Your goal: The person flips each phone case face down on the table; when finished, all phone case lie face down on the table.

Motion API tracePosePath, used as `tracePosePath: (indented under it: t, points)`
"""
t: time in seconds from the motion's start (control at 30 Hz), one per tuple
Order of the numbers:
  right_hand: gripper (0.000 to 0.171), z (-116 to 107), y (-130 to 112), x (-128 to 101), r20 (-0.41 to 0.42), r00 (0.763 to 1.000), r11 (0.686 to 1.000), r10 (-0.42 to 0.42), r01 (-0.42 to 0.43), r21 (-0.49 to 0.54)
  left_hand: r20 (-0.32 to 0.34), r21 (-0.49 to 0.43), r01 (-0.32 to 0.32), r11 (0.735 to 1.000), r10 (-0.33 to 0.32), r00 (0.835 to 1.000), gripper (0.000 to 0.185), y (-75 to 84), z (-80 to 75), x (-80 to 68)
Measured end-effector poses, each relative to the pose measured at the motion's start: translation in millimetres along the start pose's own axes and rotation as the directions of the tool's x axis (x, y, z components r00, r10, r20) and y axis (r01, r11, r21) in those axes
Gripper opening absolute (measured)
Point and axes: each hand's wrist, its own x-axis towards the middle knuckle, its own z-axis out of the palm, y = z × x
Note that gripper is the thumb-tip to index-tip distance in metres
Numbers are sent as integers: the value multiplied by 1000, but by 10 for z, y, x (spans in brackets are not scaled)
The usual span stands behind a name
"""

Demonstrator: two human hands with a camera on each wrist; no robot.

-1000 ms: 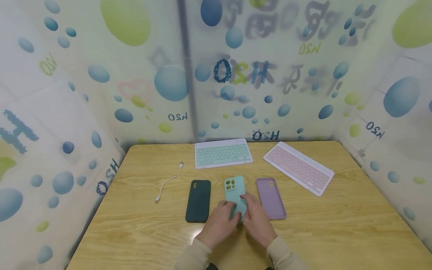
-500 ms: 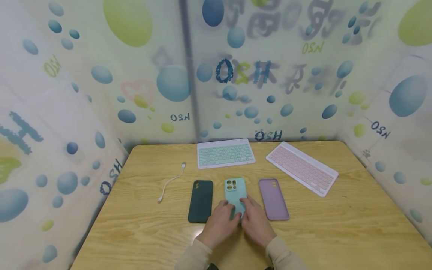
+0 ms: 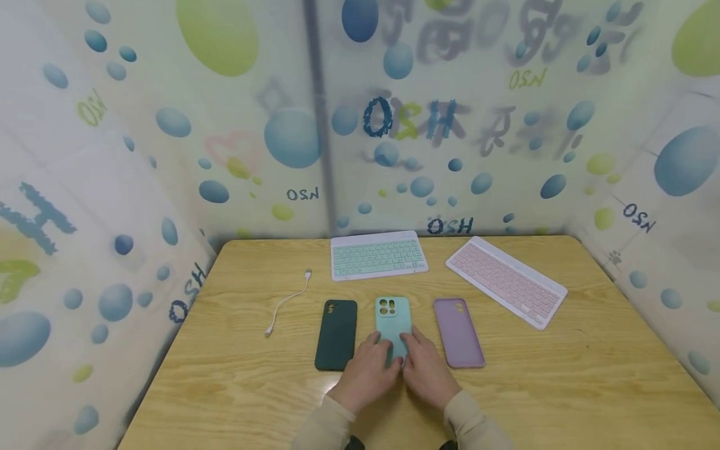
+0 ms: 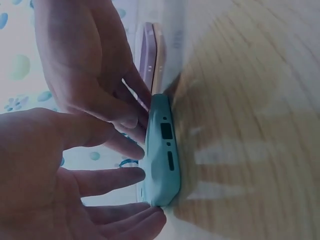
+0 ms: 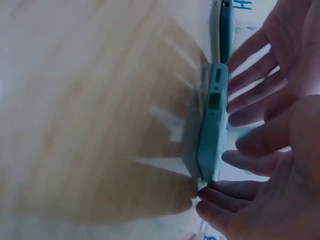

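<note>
My left hand (image 3: 368, 369) and right hand (image 3: 425, 367) rest with relaxed, straight fingers on the near end of the mint phone (image 3: 392, 325), flat on the worktop (image 3: 562, 375) between two other phones. I judge I'm settling it; letting go seems next. Keyboards lie beyond.

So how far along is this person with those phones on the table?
Three phones lie in a row, backs up: a dark green phone, a teal phone and a purple phone. The left hand and right hand rest straight fingers on the teal one, flat on the table. The white cable lies unplugged, and both keyboards sit apart.
</note>
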Motion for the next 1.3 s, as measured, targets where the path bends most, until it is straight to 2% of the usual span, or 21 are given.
tracePosePath:
  t: [0.1, 0.23, 0.33, 0.43, 0.6, 0.7, 0.93, 1.07, 1.3]
  points:
    - [42, -72, 19, -37, -9, 1000, 1000, -15, 15, 17, -12, -7, -13, 1000, 13, 1000, 40, 22, -10, -23]
    - [45, -224, 66, -67, -66, 996, 998, -63, 63, 0, -31, -3, -51, 999, 51, 998, 45, 74, -34, -40]
    - [49, -373, 147, -75, -120, 985, 991, -127, 123, -44, -35, 2, -82, 997, 82, 996, 49, 136, -34, -11]
    - [54, -514, 266, -96, -149, 977, 985, -152, 138, -99, -22, -7, -96, 995, 96, 995, 52, 203, -2, 40]
    - [58, -684, 446, -127, -148, 982, 983, -119, 95, -159, 18, -23, -107, 994, 108, 994, 57, 323, 74, 129]
    - [59, -745, 513, -141, -131, 987, 985, -92, 72, -154, 44, -15, -111, 994, 111, 993, 60, 402, 130, 187]
    - [57, -781, 613, -164, -30, 999, 996, 24, -27, -83, 76, 33, -135, 990, 132, 988, 63, 565, 306, 319]
    - [54, -758, 687, -168, -6, 999, 998, 38, -38, -44, 83, 40, -161, 986, 158, 984, 63, 613, 404, 343]
    - [54, -764, 770, -183, 5, 998, 998, 59, -59, 20, 87, 75, -186, 980, 179, 980, 51, 698, 512, 397]
